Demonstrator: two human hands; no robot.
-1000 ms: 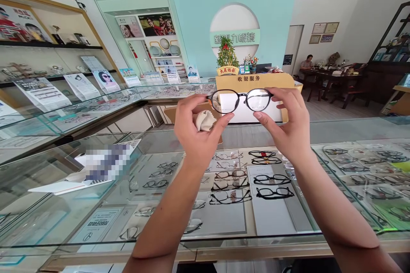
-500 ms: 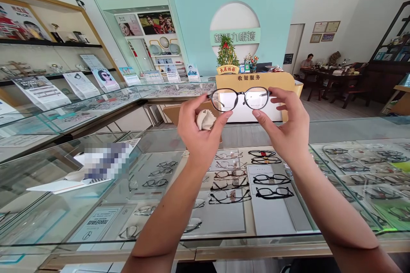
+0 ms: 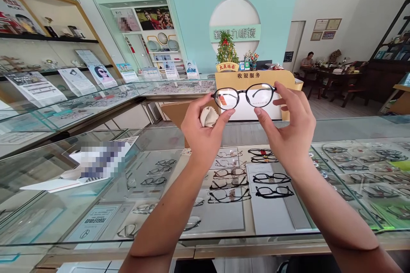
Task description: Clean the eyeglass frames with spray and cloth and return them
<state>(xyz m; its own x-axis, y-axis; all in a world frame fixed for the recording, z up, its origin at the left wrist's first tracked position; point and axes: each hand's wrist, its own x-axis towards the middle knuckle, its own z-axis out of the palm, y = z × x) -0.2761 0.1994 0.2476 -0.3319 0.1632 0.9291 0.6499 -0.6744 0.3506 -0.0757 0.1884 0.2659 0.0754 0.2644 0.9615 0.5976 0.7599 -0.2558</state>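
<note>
Both my hands hold a pair of black round-framed eyeglasses up above the glass counter, lenses upright. My left hand pinches the left end of the frame between finger and thumb. Tucked in that same palm is a crumpled pale cloth. At the other end, my right hand grips the frame near the hinge, its thumb under the right lens. Lettering shows on the right lens, and the frame tilts slightly, its right end higher.
Below my arms, a glass display case holds rows of eyeglasses. A white folded leaflet lies on the left glass. Ahead stands a yellow-topped cashier counter with a plant. A person sits at a far table.
The eyeglasses and both hands have shifted a little to the right. The frame's right end has tipped up, and the lens lettering has become easier to see.
</note>
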